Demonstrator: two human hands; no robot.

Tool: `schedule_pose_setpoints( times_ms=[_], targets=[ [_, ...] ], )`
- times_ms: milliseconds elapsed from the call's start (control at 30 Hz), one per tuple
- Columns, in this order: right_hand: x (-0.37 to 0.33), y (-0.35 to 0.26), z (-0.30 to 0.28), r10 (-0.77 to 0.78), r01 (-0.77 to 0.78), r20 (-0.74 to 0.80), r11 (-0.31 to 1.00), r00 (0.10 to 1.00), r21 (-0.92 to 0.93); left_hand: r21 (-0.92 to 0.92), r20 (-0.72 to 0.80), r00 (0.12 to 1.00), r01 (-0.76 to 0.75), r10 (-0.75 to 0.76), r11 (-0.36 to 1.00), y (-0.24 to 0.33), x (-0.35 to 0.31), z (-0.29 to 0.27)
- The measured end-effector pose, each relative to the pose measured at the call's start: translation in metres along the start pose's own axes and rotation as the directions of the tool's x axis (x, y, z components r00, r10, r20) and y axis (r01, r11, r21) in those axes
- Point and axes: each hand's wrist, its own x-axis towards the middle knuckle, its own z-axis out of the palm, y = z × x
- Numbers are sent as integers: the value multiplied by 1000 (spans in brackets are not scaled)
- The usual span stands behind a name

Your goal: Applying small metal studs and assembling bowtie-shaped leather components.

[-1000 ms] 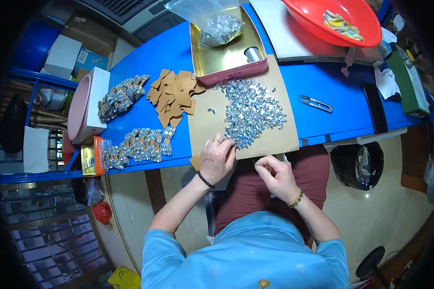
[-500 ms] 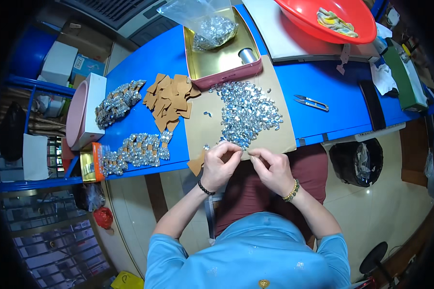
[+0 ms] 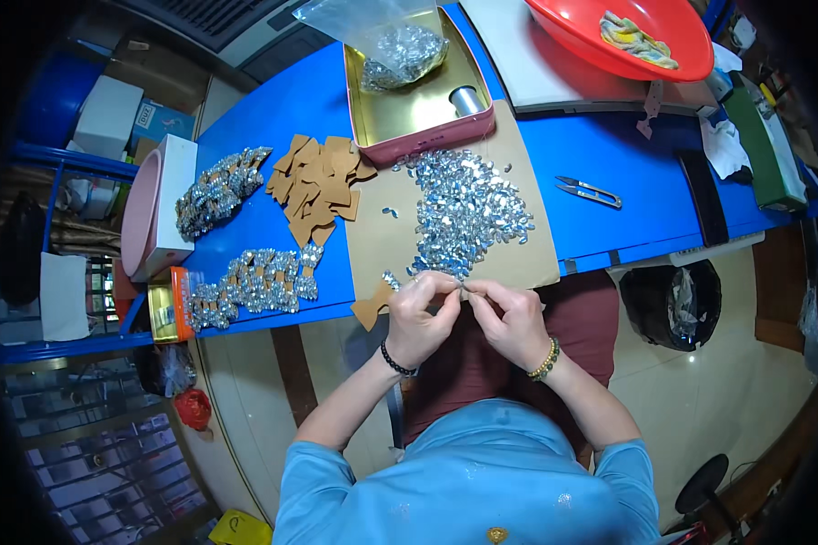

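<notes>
At the near edge of the brown sheet (image 3: pixel 527 263), my left hand (image 3: pixel 420 313) and my right hand (image 3: pixel 511 320) meet with thumbs and forefingers pinched. Something tiny sits between the fingertips, too small to make out. Just beyond them spreads a heap of shiny silver-blue faceted beads (image 3: pixel 473 204). Beside my left hand lies a brown notched card (image 3: pixel 367 311), with a few beads at its upper end. Farther left is a pile of blank brown cards (image 3: pixel 318 186). Bead-wrapped cards lie in a near row (image 3: pixel 259 280) and a far bundle (image 3: pixel 223 193).
A pink-sided tin (image 3: pixel 427 138) holds a bag of beads (image 3: pixel 404 54) and a thread spool (image 3: pixel 466 101). Thread snips (image 3: pixel 589 192) lie on the blue table (image 3: pixel 609 232). A red basin (image 3: pixel 627 41) stands at the far right. An orange-edged box (image 3: pixel 184 304) is at the left.
Both hands have drawn closer together, and their fingertips now meet. The beads by the notched card show more clearly beside my left hand.
</notes>
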Motion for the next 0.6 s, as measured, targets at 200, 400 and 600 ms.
schedule_pose_setpoints(
  times_ms=[200, 400, 600],
  targets=[
    [-1, -3, 0, -31, 31, 0, 1000, 1000, 6, -488, 136, 886, 449, -443, 748, 4, -1, -3],
    [-2, -1, -1, -91, 91, -4, 995, 996, -29, -591, 281, 799, 580, -531, 560, 2, 0, -6],
    [-3, 1, -1, -85, 85, 11, 996, 996, -40, -642, 313, 787, 588, -531, 493, 1, -2, -5]
  ],
)
